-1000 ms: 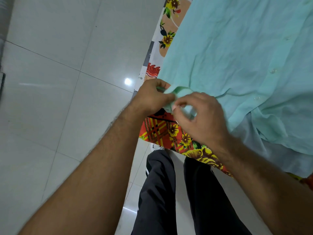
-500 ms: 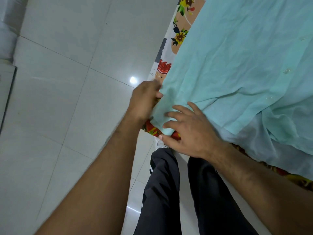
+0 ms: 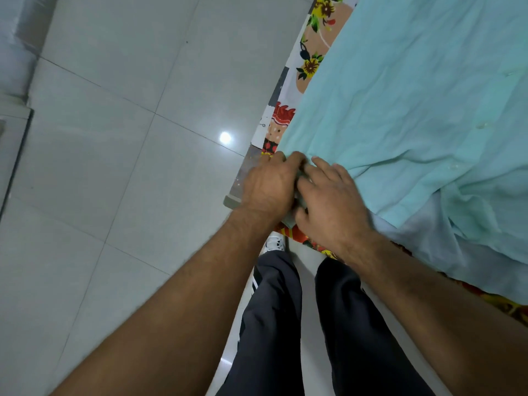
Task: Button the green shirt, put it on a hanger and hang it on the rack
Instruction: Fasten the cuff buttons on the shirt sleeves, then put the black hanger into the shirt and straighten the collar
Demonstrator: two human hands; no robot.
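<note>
My left hand [image 3: 270, 185] and right hand [image 3: 333, 202] pinch the green shirt [image 3: 400, 110] hem at six o'clock. I judge buttoning unfinished; hanger and rack remain.

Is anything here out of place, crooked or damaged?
Nothing is damaged. The green shirt lies wrinkled on the floral cloth, bunched at its lower right. Both hands, left hand and right hand, press on its near corner.
</note>
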